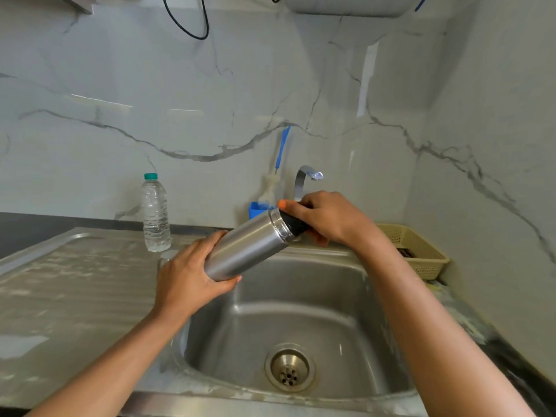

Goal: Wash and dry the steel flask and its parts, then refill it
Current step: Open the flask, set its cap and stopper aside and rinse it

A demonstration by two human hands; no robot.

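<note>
The left hand (192,275) grips the base of a brushed stainless-steel cylindrical flask (252,245), its fingers curled under the bottom edge and its palm against the side. The right hand (328,218) is closed around the black round cap (296,225) at the flask's neck, with one orange-nailed fingertip lying on the steel shoulder. The flask is held in the air over the back left corner of the stainless-steel sink basin (301,299). It is tilted, with the base toward 7 o'clock and the cap toward 1 o'clock. The basin's left rim passes just under the left wrist, and its back rim runs close beneath the cap and the right hand. At 1 o'clock from the flask, the curved chrome tap (304,179) rises just behind the right knuckles. At 12 o'clock, a blue plastic holder (257,209) sits near the flask's shoulder, and a blue-handled bottle brush (281,152) leans up the marble wall from it. At 10 o'clock, a clear plastic water bottle with a teal cap (155,215) stands on the ribbed steel drainboard (75,281), apart from the left hand. At 3 o'clock, a beige perforated plastic basket (421,251) rests on the counter past the right forearm. The widest room lies at 5 o'clock, over the basin down to the round steel drain (290,368).
</note>
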